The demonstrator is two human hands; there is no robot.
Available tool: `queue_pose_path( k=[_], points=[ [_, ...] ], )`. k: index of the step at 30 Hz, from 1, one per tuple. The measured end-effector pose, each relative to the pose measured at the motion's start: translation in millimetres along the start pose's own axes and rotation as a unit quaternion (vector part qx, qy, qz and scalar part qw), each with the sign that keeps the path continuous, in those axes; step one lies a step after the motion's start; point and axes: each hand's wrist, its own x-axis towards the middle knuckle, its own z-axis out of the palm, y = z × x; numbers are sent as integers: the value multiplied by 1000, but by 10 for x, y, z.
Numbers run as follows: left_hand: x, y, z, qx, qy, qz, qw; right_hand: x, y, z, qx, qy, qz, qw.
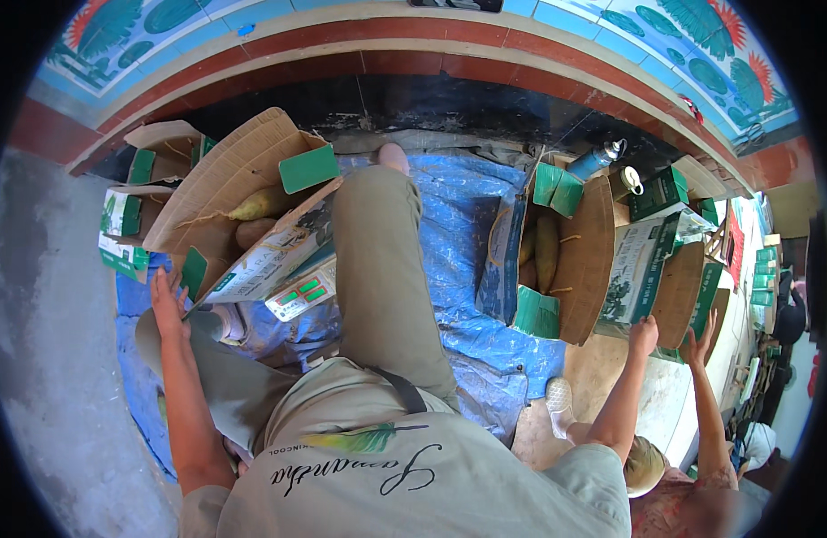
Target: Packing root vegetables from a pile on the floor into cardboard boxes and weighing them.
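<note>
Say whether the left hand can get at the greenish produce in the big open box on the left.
Probably yes: the big box is open and nothing covers the greenish produce. The small green flap beside the left hand looks easy to clear.

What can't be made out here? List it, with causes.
In the head view:
Large left carton: floor hidden by produce and near wall.
White device: any reading too small.
Right hand: fingertips hidden behind the hand itself.
Dark object at top: cut off by picture edge.
</note>
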Motion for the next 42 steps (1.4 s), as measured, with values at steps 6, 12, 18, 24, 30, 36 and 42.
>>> queue_pose_path(
  k=[6, 12, 18, 24, 30, 36, 42],
  points=[
    [-86, 60, 49, -16, 8, 7, 1000, -314, -286, -216, -6, -72, -23, 997],
    [-19, -18, 57, -24, 1, 2, 1000, -111, -185, -477, -28, -236, -32, 971],
    [-103, 8, 30, -5, 8, 9, 1000, 70, -146, -768, -83, 16, -45, 995],
    [-154, 24, 66, -3, 12, 11, 1000, 188, -14, -802, -82, 10, 14, 996],
    [-189, 43, 79, 5, 12, 10, 1000, 73, -312, -902, -149, 37, 110, 982],
    [-203, 58, 82, -3, 15, 4, 1000, 22, -373, -1036, -168, 45, 188, 967],
    [-162, 27, 85, -7, 13, -6, 1000, 74, -52, -988, -160, -21, 250, 955]
  ],
)
